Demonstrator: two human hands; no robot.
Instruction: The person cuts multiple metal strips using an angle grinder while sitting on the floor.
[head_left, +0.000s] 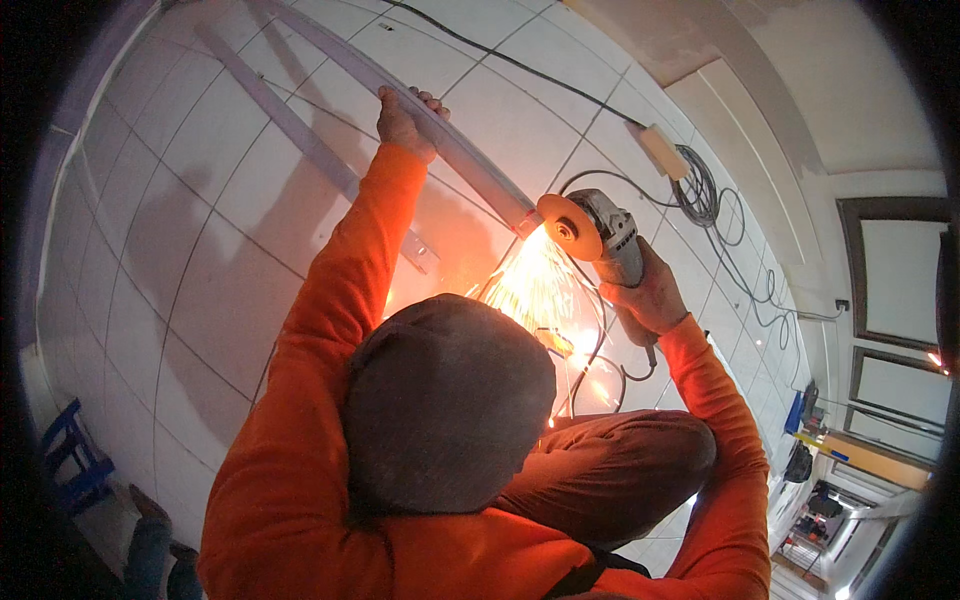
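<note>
My left hand (408, 128), at the end of an orange sleeve, is wrapped around a long grey metal bar (480, 172). The bar slants from the upper left down toward the middle. In my right hand (652, 292) is an angle grinder (618, 238). Its orange round disc (570, 228) meets the near end of the bar, which glows red there. Bright sparks (540, 280) spray downward from that spot, and their glare hides part of the floor. A second metal bar (300, 140) lies on the tiles to the left of the held one.
White floor tiles (230, 270) spread all around. A black cable (700, 195) lies coiled at right beside a light-brown block (663, 152). My bent knee (640, 450) is below the grinder. At lower left are a blue chair (75, 460) and another person's leg (148, 545).
</note>
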